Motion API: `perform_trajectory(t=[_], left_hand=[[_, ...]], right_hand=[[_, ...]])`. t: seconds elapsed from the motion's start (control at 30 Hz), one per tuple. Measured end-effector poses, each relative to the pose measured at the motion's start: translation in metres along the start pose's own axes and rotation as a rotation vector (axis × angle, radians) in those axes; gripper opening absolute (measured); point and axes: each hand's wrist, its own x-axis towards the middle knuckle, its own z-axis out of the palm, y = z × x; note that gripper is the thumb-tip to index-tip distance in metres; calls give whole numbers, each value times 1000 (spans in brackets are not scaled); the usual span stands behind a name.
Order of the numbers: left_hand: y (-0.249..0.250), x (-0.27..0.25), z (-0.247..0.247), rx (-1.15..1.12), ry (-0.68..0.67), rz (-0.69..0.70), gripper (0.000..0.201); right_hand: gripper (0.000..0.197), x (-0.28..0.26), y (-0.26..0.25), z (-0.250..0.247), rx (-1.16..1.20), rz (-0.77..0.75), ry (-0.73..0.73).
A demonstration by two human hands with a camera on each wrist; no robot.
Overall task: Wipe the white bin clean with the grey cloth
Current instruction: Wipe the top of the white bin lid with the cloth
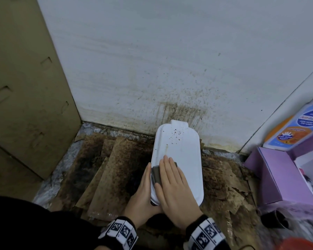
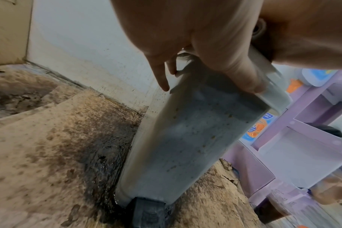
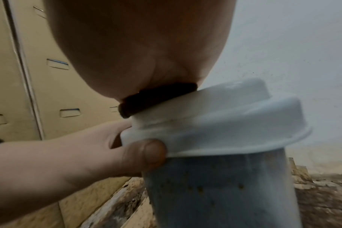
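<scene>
The white bin [image 1: 184,152] stands on the floor against the wall, its flat lid spotted with brown specks and a streak. My right hand [image 1: 172,179] lies flat on the near part of the lid and presses the grey cloth [image 1: 156,173] onto it with straight fingers. My left hand [image 1: 143,192] grips the lid's near left rim, thumb under the edge [image 3: 146,152]. In the right wrist view the cloth [image 3: 156,98] shows as a dark pad under my palm. The bin's speckled side [image 2: 185,146] fills the left wrist view.
Stained, dirty cardboard sheets [image 1: 105,170] cover the floor around the bin. A tan cabinet [image 1: 25,87] stands at the left. Purple boxes [image 1: 271,177] and a blue-and-orange bottle [image 1: 296,127] crowd the right. The white wall [image 1: 170,60] behind is splattered brown.
</scene>
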Motion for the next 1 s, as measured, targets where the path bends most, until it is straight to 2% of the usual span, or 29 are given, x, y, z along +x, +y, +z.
perform_trajectory(t=[0.1,0.23,0.33,0.47,0.6,0.73,0.87,1.0], left_hand=[[6,-1,-2,-3,14,-10,135],[12,0,-2,-11,43,-21,140],[11,1,-2,0,46,-18,141],[11,-1,0,-8,41,-20,140],[13,-2,-1,-13,30,-27,138],[12,-2,-3,-53,21,-35,136],[10,-3,-5,-11,25,-37,136],[8,-2,-6,-40,-1,-6,132]], right_hand=[[65,22,8,-4,22,33,1],[79,64,23,-7,66,86,-70],[82,75,25,-10,60,102,-93],[77,55,20,-8,26,97,-36],[61,35,18,-5,-23,38,-10],[61,32,33,-14,55,-49,-114],[60,51,57,-22,18,-64,-163],[61,98,99,-41,-17,-10,-228]])
